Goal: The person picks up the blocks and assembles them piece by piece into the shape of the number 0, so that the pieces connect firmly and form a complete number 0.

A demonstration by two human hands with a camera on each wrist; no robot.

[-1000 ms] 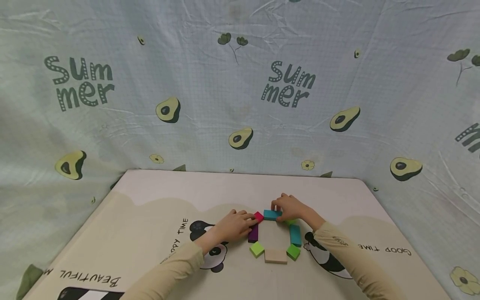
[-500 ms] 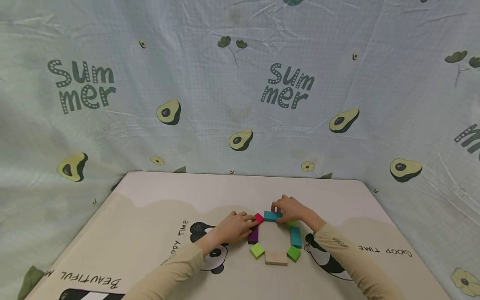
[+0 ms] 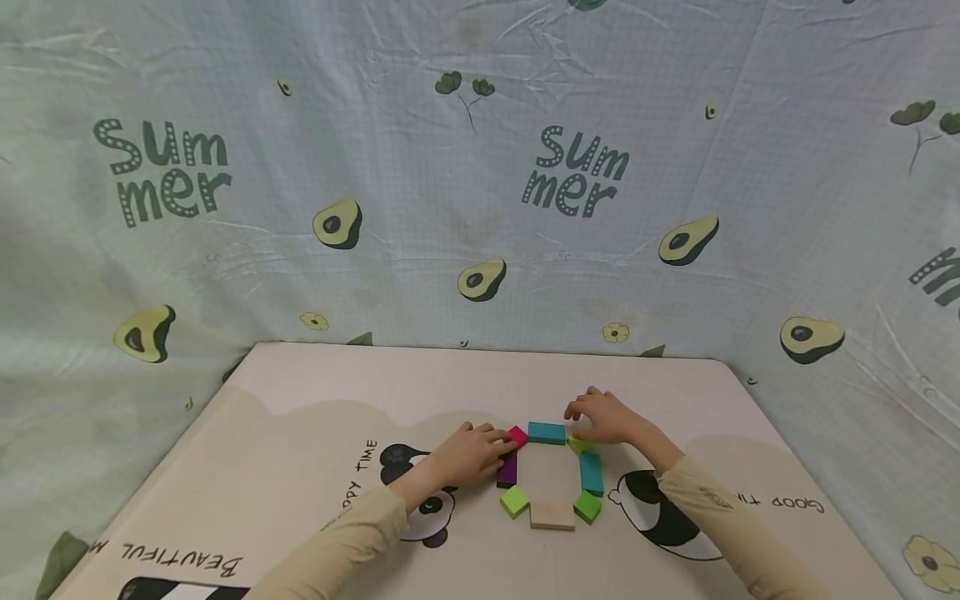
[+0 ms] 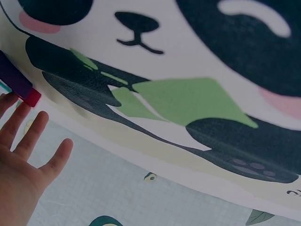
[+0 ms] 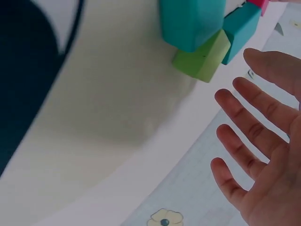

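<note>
Small blocks form a ring on the table. My left hand (image 3: pixel 468 455) lies at the ring's left side, its fingertips touching the red block (image 3: pixel 518 437) beside the purple block (image 3: pixel 507 470). In the left wrist view its fingers are spread, and the thumb is out of sight. My right hand (image 3: pixel 606 417) hovers by the upper right corner, apart from the far teal block (image 3: pixel 547 432) and near a lime green block (image 3: pixel 580 445). The right wrist view shows its fingers loosely spread, holding nothing. Below that corner lies another teal block (image 3: pixel 592 473).
Along the near side of the ring are a plain wooden block (image 3: pixel 552 516), a lime green block (image 3: pixel 514 501) and a green block (image 3: pixel 587 507). The tabletop (image 3: pixel 315 375) carries panda prints and lettering. A patterned curtain (image 3: pixel 405 167) hangs behind its far edge.
My right hand has let go of the far teal block and moved to the right, uncovering more of the lime green corner block. My left hand stays in place.
</note>
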